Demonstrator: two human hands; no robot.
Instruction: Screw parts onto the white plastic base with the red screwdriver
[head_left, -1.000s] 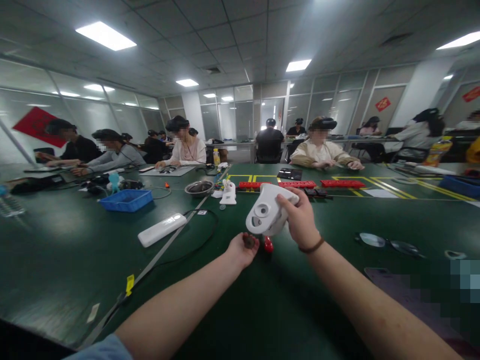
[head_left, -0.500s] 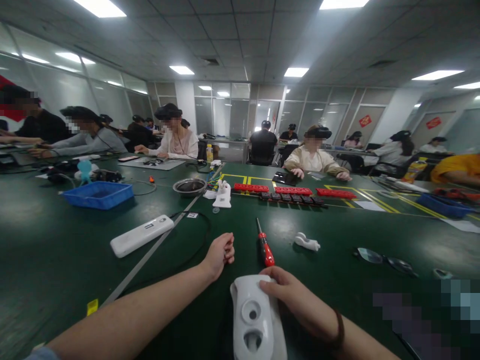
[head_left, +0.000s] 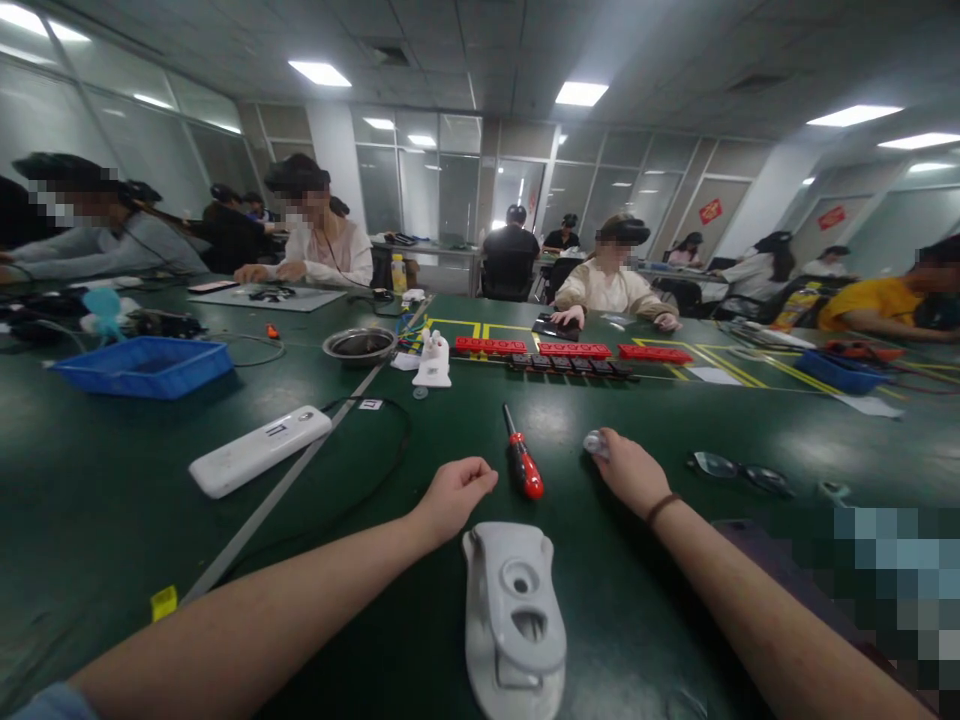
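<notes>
My right hand (head_left: 631,472) has its fingers closed around a small white plastic part (head_left: 596,443) on the table; only its rounded end shows. Left of the screwdriver is my left hand (head_left: 459,492), its fingers curled and thumb pressed in; whatever it may hold is hidden. A white plastic clip-like base (head_left: 517,610) with a round hole and a larger opening lies in front of me, touched by neither hand. Between the hands lies a red and black screwdriver (head_left: 523,462), its shaft pointing away.
Glasses (head_left: 739,472) lie to the right. On the left are a long white device (head_left: 262,450), a blue tray (head_left: 146,375) and a metal bowl (head_left: 360,346). Red strips (head_left: 574,350) and a small white stand (head_left: 432,365) lie farther back. A person (head_left: 611,275) sits opposite.
My right hand has let go of the white base and moved forward and right to the small white part. My left hand has shifted slightly right, still closed. The view has tilted down.
</notes>
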